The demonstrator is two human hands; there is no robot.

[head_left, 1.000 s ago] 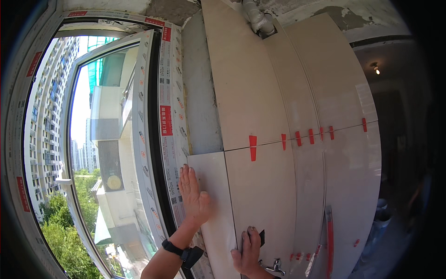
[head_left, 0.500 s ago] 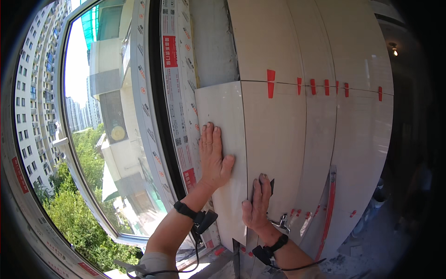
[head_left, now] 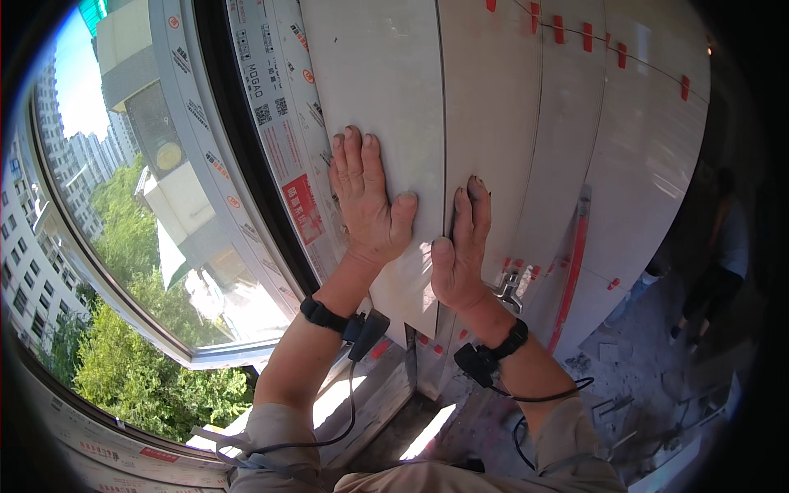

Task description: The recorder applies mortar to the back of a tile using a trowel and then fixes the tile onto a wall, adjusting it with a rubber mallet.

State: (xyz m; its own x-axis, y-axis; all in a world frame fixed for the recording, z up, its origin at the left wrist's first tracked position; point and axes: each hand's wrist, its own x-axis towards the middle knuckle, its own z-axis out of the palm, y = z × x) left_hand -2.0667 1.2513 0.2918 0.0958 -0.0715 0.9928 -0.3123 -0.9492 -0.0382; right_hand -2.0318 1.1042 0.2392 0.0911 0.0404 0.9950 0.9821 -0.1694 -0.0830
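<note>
My left hand (head_left: 370, 197) lies flat with its fingers stretched upward on a narrow pale wall tile (head_left: 382, 74) beside the window frame. My right hand (head_left: 462, 246) is at the vertical joint on that tile's right edge. Its fingers point up over the neighbouring beige tile (head_left: 493, 99), and its thumb is near the joint. Neither hand grasps anything. Each wrist wears a black strap with a small dark device and a cable.
Red wedges (head_left: 587, 36) sit along a horizontal joint at upper right. A metal tap (head_left: 511, 287) projects beside my right hand, and a long red level (head_left: 569, 279) leans on the wall. An open window (head_left: 197, 349) stands left. A person (head_left: 723, 246) is at far right.
The view has tilted downward, so the wall's upper part has left the picture and more floor shows. Both hands stay against the tiles, the right one slightly nearer the joint.
</note>
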